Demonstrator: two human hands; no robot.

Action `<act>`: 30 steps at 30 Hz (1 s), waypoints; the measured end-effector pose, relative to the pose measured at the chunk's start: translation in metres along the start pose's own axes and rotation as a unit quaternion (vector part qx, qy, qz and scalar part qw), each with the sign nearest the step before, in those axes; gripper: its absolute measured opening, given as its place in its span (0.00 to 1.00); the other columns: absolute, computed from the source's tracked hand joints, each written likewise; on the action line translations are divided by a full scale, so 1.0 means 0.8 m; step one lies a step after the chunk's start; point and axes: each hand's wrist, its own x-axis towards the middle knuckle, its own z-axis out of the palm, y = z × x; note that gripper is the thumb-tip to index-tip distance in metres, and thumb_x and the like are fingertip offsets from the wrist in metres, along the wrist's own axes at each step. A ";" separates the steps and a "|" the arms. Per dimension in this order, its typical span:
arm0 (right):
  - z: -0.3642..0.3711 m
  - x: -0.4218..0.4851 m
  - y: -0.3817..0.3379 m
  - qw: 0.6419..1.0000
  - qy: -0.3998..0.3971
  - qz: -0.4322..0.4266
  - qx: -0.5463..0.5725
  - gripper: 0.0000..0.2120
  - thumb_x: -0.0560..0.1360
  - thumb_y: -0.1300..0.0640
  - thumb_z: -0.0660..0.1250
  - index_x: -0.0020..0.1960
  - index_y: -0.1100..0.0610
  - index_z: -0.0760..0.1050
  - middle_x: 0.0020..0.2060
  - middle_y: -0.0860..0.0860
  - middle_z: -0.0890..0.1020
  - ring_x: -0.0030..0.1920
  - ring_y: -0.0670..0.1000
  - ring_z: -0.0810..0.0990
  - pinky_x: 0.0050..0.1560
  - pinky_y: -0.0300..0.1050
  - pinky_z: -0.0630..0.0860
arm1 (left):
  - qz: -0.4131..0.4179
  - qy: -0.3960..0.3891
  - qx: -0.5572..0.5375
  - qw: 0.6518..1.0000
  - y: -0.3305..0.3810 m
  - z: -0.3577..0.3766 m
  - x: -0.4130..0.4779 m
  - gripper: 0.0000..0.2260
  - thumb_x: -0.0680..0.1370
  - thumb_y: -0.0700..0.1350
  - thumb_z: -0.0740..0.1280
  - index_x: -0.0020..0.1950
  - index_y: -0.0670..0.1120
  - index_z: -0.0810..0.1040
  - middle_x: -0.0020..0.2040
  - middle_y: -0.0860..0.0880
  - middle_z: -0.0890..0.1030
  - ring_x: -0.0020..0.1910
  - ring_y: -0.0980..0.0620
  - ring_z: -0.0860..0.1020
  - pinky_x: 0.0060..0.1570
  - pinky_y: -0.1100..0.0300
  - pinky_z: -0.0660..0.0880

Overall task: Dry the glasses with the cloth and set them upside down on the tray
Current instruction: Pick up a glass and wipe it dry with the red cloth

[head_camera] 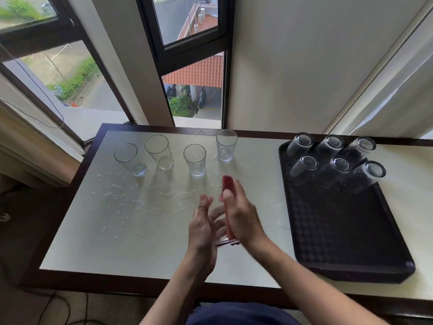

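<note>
**Glass (pixel 219 219) between both hands, cloth (pixel 228 227) pressed to it**

A window (pixel 192 73) and a pale wall (pixel 293 66) stand behind the worktop (pixel 164 245), a white top in a dark frame. A dark tray (pixel 339 231) lies on the right part of the worktop and reaches from the far edge almost to the near edge.

At the far end of the tray, six glasses (pixel 335 172) stand upside down in two rows of three, close together. To the left of the tray, four glasses (pixel 194 160) stand mouth up in a loose row across the far part of the worktop, each apart from the next.

Two bare forearms come in from the lower edge and meet over the middle of the worktop. The left hand (pixel 202 224) cups the glass from the left, its fingers curled round it. The right hand (pixel 242 216) grips the red-and-white striped cloth and holds it against the right side of the glass. A red end of the cloth sticks out past the fingertips.

The glass is blurred. I cannot tell which end points toward the person, nor whether it touches the worktop.

Water drops (pixel 117 198) lie scattered on the worktop in front of the four glasses and to the left of the hands.
</note>
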 end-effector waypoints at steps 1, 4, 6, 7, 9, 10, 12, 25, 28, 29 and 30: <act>-0.004 0.013 -0.003 0.999 0.011 0.032 0.038 0.20 0.72 0.36 0.52 0.54 0.44 0.75 0.47 0.53 0.84 0.47 0.58 0.83 0.54 0.61 0.78 | -0.004 -0.016 0.007 1.000 -0.001 0.002 -0.003 0.21 0.77 0.61 0.61 0.59 0.47 0.77 0.47 0.46 0.88 0.44 0.45 0.84 0.39 0.52 0.81; -0.003 0.013 -0.008 0.999 0.023 0.021 0.043 0.17 0.79 0.38 0.54 0.55 0.46 0.75 0.46 0.49 0.84 0.48 0.55 0.83 0.55 0.55 0.78 | -0.002 -0.049 0.054 0.997 0.004 0.013 -0.010 0.24 0.75 0.65 0.67 0.61 0.50 0.80 0.55 0.49 0.87 0.60 0.45 0.82 0.56 0.45 0.80; 0.005 -0.011 -0.004 0.999 0.032 -0.031 0.018 0.19 0.81 0.42 0.56 0.69 0.45 0.70 0.60 0.49 0.81 0.58 0.52 0.81 0.60 0.48 0.76 | 0.009 -0.030 0.059 0.998 0.004 0.004 -0.001 0.32 0.71 0.69 0.70 0.64 0.46 0.81 0.58 0.45 0.85 0.58 0.46 0.83 0.53 0.49 0.81; 0.009 -0.025 0.001 0.998 0.029 -0.053 -0.005 0.23 0.81 0.43 0.57 0.75 0.46 0.64 0.67 0.49 0.77 0.64 0.50 0.78 0.64 0.45 0.73 | 0.007 -0.010 0.049 0.999 0.008 0.000 0.001 0.35 0.69 0.70 0.71 0.62 0.43 0.81 0.55 0.44 0.85 0.52 0.46 0.84 0.45 0.53 0.81; 0.017 -0.051 0.011 0.996 0.004 -0.085 -0.037 0.30 0.80 0.42 0.57 0.80 0.45 0.54 0.74 0.47 0.68 0.70 0.48 0.72 0.68 0.42 0.70 | -0.009 0.012 0.024 1.000 0.009 -0.010 0.009 0.46 0.67 0.73 0.71 0.67 0.36 0.74 0.52 0.41 0.80 0.48 0.42 0.79 0.44 0.52 0.76; 0.019 -0.055 0.017 0.994 -0.006 -0.099 -0.046 0.32 0.79 0.39 0.55 0.80 0.44 0.51 0.75 0.47 0.67 0.70 0.49 0.72 0.68 0.44 0.71 | -0.010 0.024 0.021 0.999 0.010 -0.014 0.012 0.50 0.65 0.74 0.72 0.70 0.36 0.70 0.55 0.41 0.78 0.50 0.40 0.77 0.48 0.48 0.75; 0.015 -0.046 0.019 0.996 -0.012 -0.088 -0.031 0.34 0.74 0.37 0.53 0.79 0.43 0.54 0.72 0.49 0.70 0.66 0.52 0.76 0.64 0.51 0.75 | 0.013 0.046 0.025 0.999 0.012 -0.011 0.008 0.47 0.67 0.73 0.70 0.70 0.37 0.69 0.54 0.36 0.80 0.50 0.40 0.78 0.49 0.47 0.76; 0.025 -0.065 0.005 0.992 0.032 -0.095 -0.070 0.37 0.73 0.33 0.48 0.80 0.46 0.51 0.77 0.45 0.60 0.75 0.46 0.64 0.72 0.48 0.66 | 0.033 -0.028 0.006 0.999 0.013 0.002 -0.003 0.26 0.71 0.61 0.73 0.54 0.40 0.76 0.39 0.43 0.77 0.34 0.50 0.79 0.33 0.60 0.78; 0.015 -0.035 0.014 0.997 0.018 -0.013 0.079 0.26 0.74 0.36 0.54 0.67 0.46 0.71 0.57 0.46 0.82 0.53 0.49 0.83 0.54 0.54 0.80 | 0.049 -0.007 0.039 0.998 0.010 0.006 -0.012 0.23 0.73 0.61 0.72 0.53 0.43 0.78 0.42 0.42 0.81 0.31 0.49 0.80 0.27 0.59 0.75; 0.008 -0.018 0.015 0.989 0.003 0.030 0.145 0.25 0.73 0.34 0.55 0.58 0.49 0.77 0.49 0.50 0.84 0.43 0.51 0.84 0.45 0.53 0.81 | 0.048 -0.009 0.045 0.998 0.008 0.008 -0.015 0.18 0.77 0.60 0.69 0.53 0.45 0.78 0.41 0.42 0.83 0.29 0.49 0.80 0.26 0.59 0.75; 0.001 -0.005 0.014 0.979 -0.010 0.063 0.193 0.27 0.72 0.32 0.56 0.52 0.52 0.79 0.44 0.54 0.84 0.38 0.52 0.83 0.40 0.51 0.78 | 0.046 -0.014 0.050 0.998 0.006 0.010 -0.018 0.15 0.80 0.58 0.64 0.53 0.46 0.79 0.40 0.43 0.84 0.30 0.49 0.81 0.27 0.59 0.76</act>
